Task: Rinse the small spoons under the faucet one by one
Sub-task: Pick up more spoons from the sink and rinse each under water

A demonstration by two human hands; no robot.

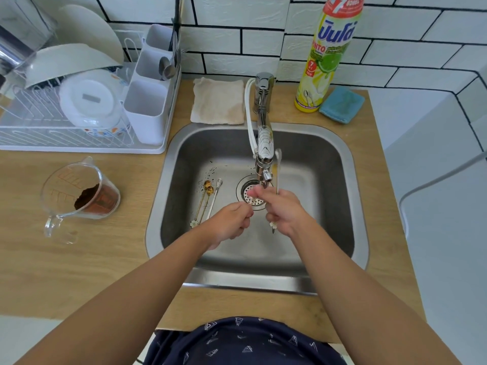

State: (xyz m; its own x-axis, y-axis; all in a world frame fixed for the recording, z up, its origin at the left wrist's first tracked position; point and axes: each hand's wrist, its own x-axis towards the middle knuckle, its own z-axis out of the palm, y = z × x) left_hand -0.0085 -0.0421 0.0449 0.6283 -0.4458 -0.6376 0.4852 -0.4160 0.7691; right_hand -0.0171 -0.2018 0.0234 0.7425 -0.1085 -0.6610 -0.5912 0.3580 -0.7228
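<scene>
- The right hand (283,210) is closed round a spoon (277,180) held upright, its bowl poking up beside the faucet (263,154) and its handle end showing below the palm. It seems to pinch a second, thin thing at its fingertips, but blur hides what that is.
- The left hand (232,219) is curled shut just left of the right one, fingertips meeting it over the drain (250,194). Whether it grips anything I cannot tell.
- Three more spoons (208,201) lie on the sink (329,185) floor, just left of and beyond the left hand, with dark specks on the steel past them.
- Risk: a wet, slim handle held by fingertips could slip and drop onto the drain directly below both hands.
- Risk: the upright spoon stands close beside the spout; a small twist of the right hand could knock it against the metal and loosen the grip.
- Risk: holding several spoons in one hand means only part of each gets rinsed, against the one-by-one task.
- Risk: a rinsed spoon set back among those to the left of the left hand would pick up the specks again.
</scene>
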